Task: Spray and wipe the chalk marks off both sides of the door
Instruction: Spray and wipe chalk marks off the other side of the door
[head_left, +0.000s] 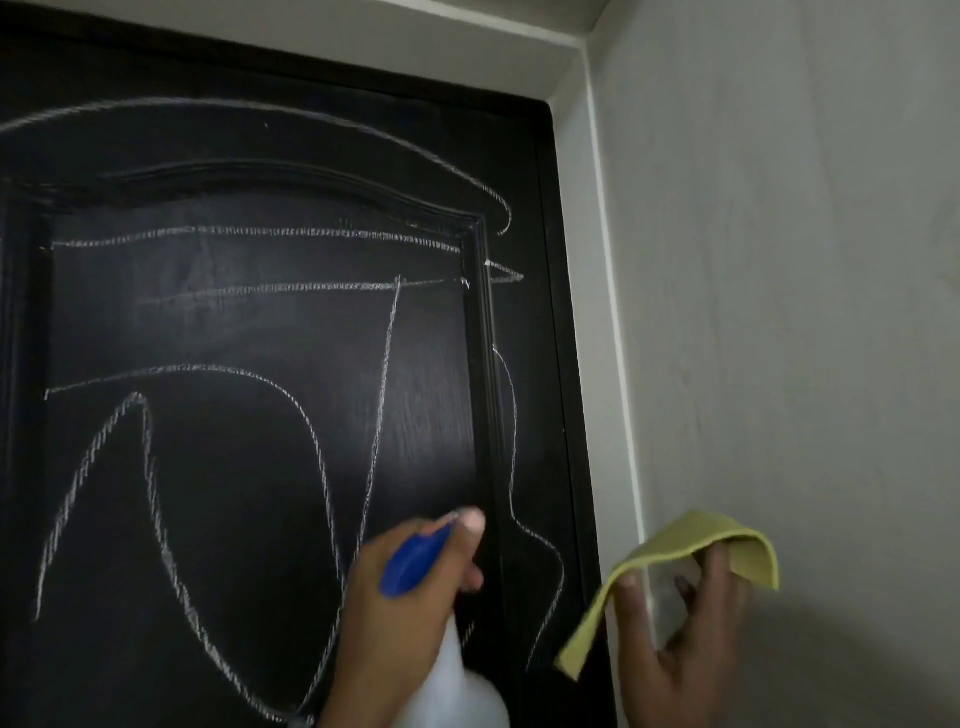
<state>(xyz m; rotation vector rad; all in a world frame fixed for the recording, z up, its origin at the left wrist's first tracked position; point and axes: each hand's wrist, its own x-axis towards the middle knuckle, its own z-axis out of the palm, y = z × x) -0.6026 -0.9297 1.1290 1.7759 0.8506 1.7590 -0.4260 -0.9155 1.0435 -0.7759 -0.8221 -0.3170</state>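
Against the lower right of the dark door (249, 467), the left hand (410, 597) gripped the spray bottle (462, 686), fingers curled round its blue head (413, 564). White chalk marks (317, 447) covered the door panel, reaching above and left of the bottle. Right of the door, beside the pale wall (805, 312), the right hand (680, 634) held a yellow cloth (670, 545) draped over loosely spread fingers.

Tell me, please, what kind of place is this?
Probably a room inside a home: a dark panelled door covered in chalk marks, set in a corner beside a plain pale wall.
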